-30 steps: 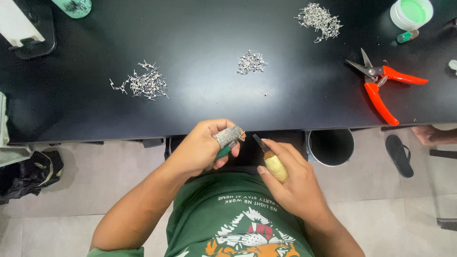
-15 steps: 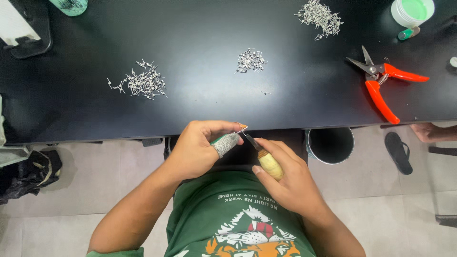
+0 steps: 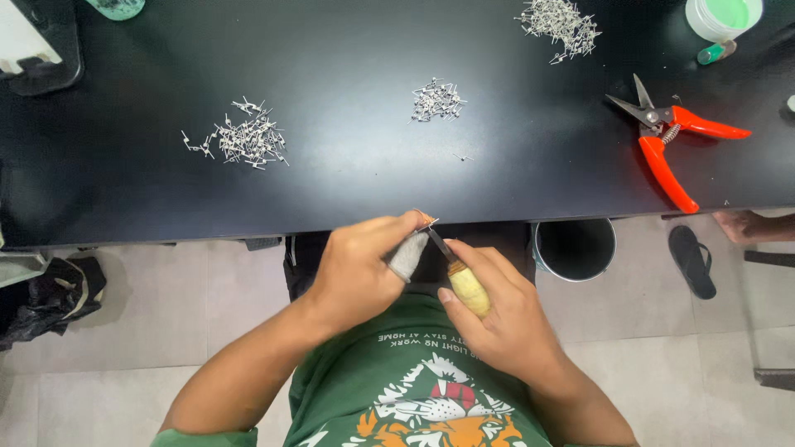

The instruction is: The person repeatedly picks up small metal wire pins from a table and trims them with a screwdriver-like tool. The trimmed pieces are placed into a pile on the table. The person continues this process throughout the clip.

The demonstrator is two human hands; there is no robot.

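Observation:
My left hand [image 3: 360, 265] pinches a tiny metal piece [image 3: 427, 221] at its fingertips, just below the black table's front edge [image 3: 331, 217]. One finger wears a grey cloth wrap [image 3: 408, 256]. My right hand [image 3: 497, 310] grips a small knife by its yellow wooden handle [image 3: 469, 290]. Its dark blade [image 3: 439, 244] points up-left and meets the metal piece. Both hands are held close together over my lap.
On the table lie three heaps of small metal pieces: left [image 3: 242, 141], middle [image 3: 437, 99] and back right [image 3: 560, 20]. Orange-handled snips [image 3: 675, 136] lie at right, near a white tub of green paste [image 3: 716, 16]. A metal bin [image 3: 575, 248] and a black sandal [image 3: 692, 260] are on the floor.
Both hands have shifted slightly toward the table edge. The left hand turned the small piece, and the knife blade came up against it.

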